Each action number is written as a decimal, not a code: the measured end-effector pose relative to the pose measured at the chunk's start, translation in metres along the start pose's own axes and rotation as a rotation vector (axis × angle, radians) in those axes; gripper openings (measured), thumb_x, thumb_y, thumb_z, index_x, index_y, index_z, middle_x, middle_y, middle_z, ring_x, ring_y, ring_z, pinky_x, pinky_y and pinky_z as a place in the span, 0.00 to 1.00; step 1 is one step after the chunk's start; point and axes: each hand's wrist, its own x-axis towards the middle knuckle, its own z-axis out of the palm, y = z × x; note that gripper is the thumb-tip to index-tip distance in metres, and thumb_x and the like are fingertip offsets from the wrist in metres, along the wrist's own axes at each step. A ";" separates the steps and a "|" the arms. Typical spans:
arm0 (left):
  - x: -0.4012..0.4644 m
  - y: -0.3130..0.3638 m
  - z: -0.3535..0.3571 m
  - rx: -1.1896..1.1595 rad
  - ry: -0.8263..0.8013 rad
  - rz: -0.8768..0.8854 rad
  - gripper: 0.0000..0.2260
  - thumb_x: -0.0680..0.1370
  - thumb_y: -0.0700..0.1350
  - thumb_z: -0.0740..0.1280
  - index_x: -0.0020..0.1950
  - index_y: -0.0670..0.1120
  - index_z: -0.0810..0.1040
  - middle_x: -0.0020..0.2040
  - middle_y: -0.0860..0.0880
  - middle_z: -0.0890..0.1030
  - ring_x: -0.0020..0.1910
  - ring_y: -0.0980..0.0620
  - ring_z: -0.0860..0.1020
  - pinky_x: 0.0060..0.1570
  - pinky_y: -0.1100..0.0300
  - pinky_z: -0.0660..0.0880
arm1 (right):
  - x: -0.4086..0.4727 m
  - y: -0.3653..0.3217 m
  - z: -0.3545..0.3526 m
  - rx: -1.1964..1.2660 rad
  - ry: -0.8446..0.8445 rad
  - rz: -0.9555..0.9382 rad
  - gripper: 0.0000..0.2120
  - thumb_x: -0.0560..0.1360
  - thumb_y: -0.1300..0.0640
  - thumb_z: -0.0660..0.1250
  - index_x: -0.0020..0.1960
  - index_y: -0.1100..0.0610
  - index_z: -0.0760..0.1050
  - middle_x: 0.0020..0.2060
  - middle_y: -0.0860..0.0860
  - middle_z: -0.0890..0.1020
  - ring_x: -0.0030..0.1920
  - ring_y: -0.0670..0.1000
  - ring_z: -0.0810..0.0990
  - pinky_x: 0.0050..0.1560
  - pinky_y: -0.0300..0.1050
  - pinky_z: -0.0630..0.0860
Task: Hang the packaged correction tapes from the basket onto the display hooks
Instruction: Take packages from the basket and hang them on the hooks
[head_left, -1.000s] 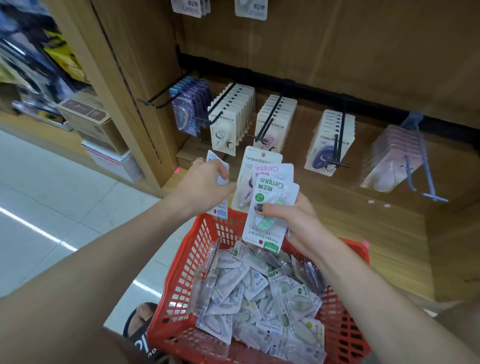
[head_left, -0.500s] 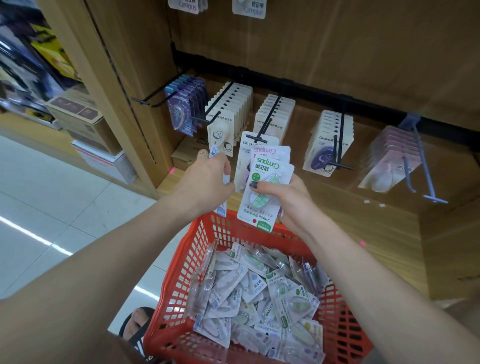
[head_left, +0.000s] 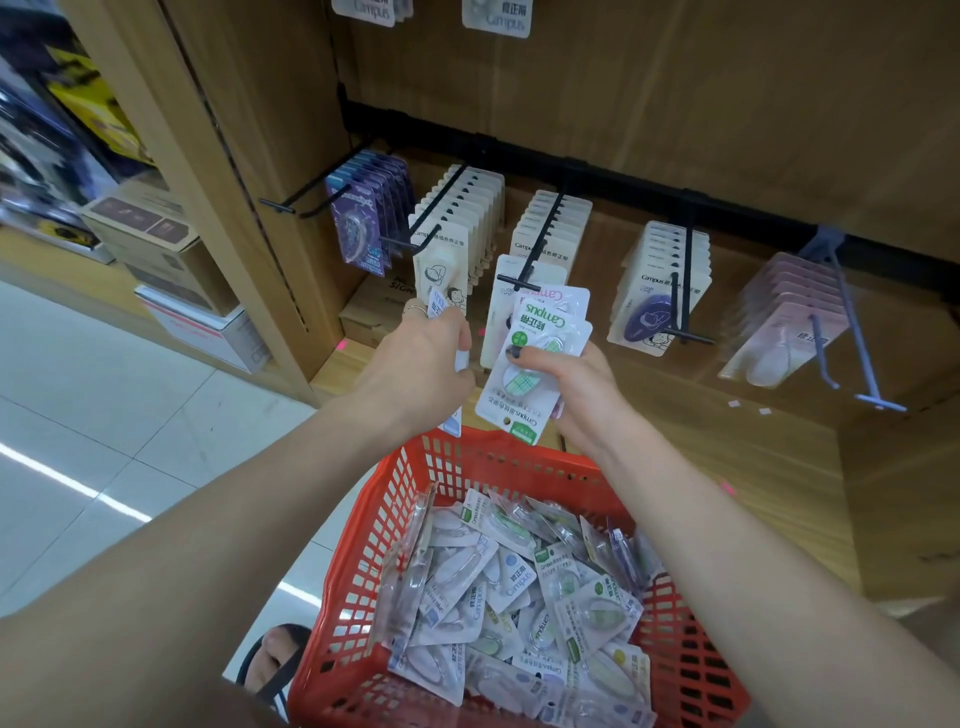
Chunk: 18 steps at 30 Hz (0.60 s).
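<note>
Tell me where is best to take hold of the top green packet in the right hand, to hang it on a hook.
Probably pinch the green packet by its long left edge, coming from the left: the right hand covers its right side, and the far header end should stay free for the hook.

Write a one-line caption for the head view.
Left hand and right hand hold packs above the red basket, before the hooks.

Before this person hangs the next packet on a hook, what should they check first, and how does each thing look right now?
1. Left hand has a grip on one blue packet: ok.
2. Right hand holds the green-topped stack securely: ok.
3. Packet's hang hole visible: cannot tell, the hand hides it.
4. Bare hook at far left free: ok.
5. Green packet upright for hanging: not ok, print is upside down.
6. Red basket within reach: ok.
</note>
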 end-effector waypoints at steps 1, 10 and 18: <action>0.000 0.000 0.000 -0.006 -0.001 0.001 0.09 0.81 0.46 0.70 0.58 0.52 0.72 0.61 0.45 0.69 0.45 0.40 0.83 0.42 0.47 0.85 | 0.007 -0.003 -0.001 -0.001 0.011 0.001 0.29 0.68 0.68 0.76 0.68 0.63 0.77 0.59 0.59 0.86 0.57 0.61 0.86 0.55 0.59 0.83; 0.000 0.006 -0.002 -0.044 0.020 0.014 0.10 0.80 0.45 0.70 0.58 0.53 0.71 0.63 0.45 0.69 0.44 0.42 0.82 0.41 0.49 0.84 | 0.048 -0.022 -0.003 0.021 0.020 0.013 0.27 0.75 0.71 0.72 0.72 0.61 0.74 0.62 0.60 0.84 0.59 0.62 0.86 0.62 0.65 0.81; 0.001 0.009 -0.007 -0.113 0.005 -0.010 0.10 0.81 0.41 0.68 0.54 0.56 0.73 0.60 0.47 0.68 0.40 0.44 0.82 0.32 0.56 0.80 | 0.008 -0.007 -0.018 -0.004 0.109 0.024 0.24 0.74 0.69 0.75 0.68 0.59 0.76 0.58 0.59 0.86 0.54 0.59 0.88 0.48 0.54 0.83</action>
